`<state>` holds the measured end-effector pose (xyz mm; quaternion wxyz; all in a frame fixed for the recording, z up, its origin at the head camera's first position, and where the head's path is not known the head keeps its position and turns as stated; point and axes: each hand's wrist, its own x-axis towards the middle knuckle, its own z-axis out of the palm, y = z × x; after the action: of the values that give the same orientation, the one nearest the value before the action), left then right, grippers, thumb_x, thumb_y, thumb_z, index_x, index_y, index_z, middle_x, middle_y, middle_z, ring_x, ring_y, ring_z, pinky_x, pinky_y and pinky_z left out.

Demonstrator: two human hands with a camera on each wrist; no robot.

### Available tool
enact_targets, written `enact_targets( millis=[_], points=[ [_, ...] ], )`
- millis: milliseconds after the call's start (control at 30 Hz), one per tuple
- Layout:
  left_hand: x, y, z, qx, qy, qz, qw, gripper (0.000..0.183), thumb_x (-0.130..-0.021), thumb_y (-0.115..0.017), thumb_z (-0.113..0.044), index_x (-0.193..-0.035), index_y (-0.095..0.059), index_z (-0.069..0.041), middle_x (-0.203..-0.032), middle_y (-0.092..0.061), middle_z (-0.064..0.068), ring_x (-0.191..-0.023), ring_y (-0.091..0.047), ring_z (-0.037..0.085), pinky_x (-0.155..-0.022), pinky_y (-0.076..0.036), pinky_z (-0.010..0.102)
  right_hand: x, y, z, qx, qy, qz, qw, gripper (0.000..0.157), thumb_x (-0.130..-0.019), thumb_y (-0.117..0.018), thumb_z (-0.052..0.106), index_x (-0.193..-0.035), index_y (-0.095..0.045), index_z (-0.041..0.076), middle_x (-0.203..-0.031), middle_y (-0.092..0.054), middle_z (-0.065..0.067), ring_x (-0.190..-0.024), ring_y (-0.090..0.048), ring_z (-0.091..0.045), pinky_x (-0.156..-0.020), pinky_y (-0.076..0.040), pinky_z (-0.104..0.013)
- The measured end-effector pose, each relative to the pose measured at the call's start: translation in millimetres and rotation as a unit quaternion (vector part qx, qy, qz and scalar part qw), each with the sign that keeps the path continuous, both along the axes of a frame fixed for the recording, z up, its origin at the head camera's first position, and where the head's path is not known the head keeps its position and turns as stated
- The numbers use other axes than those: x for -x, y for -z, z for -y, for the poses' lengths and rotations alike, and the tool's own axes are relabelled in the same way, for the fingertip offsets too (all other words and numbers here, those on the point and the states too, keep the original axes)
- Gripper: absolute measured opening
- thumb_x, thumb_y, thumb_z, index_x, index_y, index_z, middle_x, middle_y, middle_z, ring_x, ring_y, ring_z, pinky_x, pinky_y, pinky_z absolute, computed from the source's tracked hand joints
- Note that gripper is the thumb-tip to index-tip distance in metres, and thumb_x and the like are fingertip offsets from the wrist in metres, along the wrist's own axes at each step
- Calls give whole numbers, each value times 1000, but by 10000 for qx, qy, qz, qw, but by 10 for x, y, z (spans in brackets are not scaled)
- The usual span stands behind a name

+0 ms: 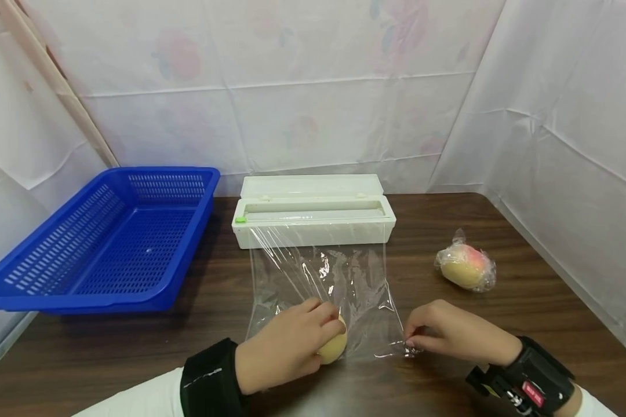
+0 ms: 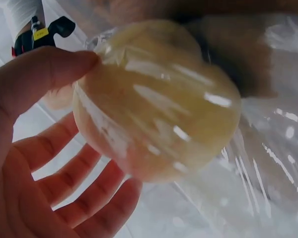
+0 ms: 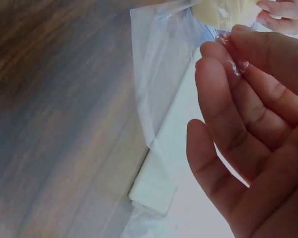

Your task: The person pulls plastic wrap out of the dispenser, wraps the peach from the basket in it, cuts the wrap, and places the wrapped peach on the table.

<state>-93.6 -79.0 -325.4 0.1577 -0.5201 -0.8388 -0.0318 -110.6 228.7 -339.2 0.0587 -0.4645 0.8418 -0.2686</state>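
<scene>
My left hand (image 1: 292,341) holds a yellow fruit (image 1: 335,343) with a pink blush, near the table's front. In the left wrist view, clear plastic film stretches over the fruit (image 2: 164,109), the thumb on one side and the fingers curving around the other. Sheet film (image 1: 362,295) runs from the white dispenser box (image 1: 388,223) to both hands. My right hand (image 1: 454,330) pinches the film's near right corner; in the right wrist view, crumpled film (image 3: 236,64) shows between thumb and fingertips. Part of the fruit is hidden behind the left hand in the head view.
At the right of the brown table (image 1: 422,382) lies another yellow-and-red fruit (image 1: 464,269) wrapped in film. A blue perforated basket (image 1: 109,301) stands at the left. The dispenser's lid (image 1: 313,185) is raised. Cloth sheets (image 1: 302,75) hang behind and to the sides.
</scene>
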Motion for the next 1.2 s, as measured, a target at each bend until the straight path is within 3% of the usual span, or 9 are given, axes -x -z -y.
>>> enact_targets(
  millis=[167, 333, 433, 567, 733, 967, 1200],
  points=[
    [87, -75, 1, 27, -31, 525, 9986, 42, -66, -78, -20, -104, -60, -15, -101, -57, -2, -86, -51, 13, -73, -47, 21, -2, -60, -22, 193, 188, -511, 9983, 7, -87, -65, 13, -92, -66, 17, -87, -63, 14, -77, -55, 4, -64, -49, -20],
    [216, -129, 15, -24, -10, 1084, 9941, 42, -66, -78, -21, -104, -62, -14, -102, -58, -2, -87, -52, 13, -74, -47, 22, -49, -141, 89, 615, 504, -1845, 9796, 24, -85, -69, 18, -108, -64, 13, -104, -63, 5, -94, -59, -7, -82, -46, -18],
    [306, -160, 42, -3, 23, 1409, 9900, 40, -68, -77, -22, -104, -63, -15, -101, -57, -2, -88, -52, 12, -74, -47, 23, -116, -187, 274, 798, 352, -2453, 9655, 20, -87, -66, 22, -105, -65, 12, -105, -62, 3, -96, -59, -9, -87, -43, -15],
    [442, -206, 62, -26, 126, 1843, 9828, 39, -68, -77, -22, -103, -63, -14, -100, -57, -3, -87, -52, 10, -75, -46, 23, -245, -222, 569, 654, -33, -2838, 9566, 15, -85, -66, 20, -98, -66, 12, -102, -63, 3, -93, -59, -8, -84, -46, -18],
    [604, -254, 67, 29, 168, 2454, 9693, 39, -70, -76, -21, -106, -64, -12, -102, -57, -4, -88, -52, 8, -78, -45, 23, -319, -207, 844, 427, -71, -3033, 9519, 27, -78, -72, 13, -104, -66, 11, -104, -62, 3, -94, -58, -10, -82, -47, -23],
    [814, -247, 128, -62, 275, 3159, 9484, 39, -74, -74, -16, -110, -64, -11, -104, -59, -3, -89, -54, 9, -76, -46, 22, -196, -92, 1085, 350, 602, -2756, 9587, 31, -77, -75, 16, -105, -64, 8, -104, -61, 0, -95, -59, -12, -83, -49, -27],
    [957, -209, 163, -268, 199, 3999, 9159, 37, -79, -69, -10, -115, -60, -10, -108, -59, -3, -95, -57, 12, -79, -50, 21, -54, -55, 1199, 375, 845, -2673, 9592, 34, -77, -75, 18, -105, -63, 5, -105, -62, -3, -95, -61, -14, -84, -50, -29]
  ],
)
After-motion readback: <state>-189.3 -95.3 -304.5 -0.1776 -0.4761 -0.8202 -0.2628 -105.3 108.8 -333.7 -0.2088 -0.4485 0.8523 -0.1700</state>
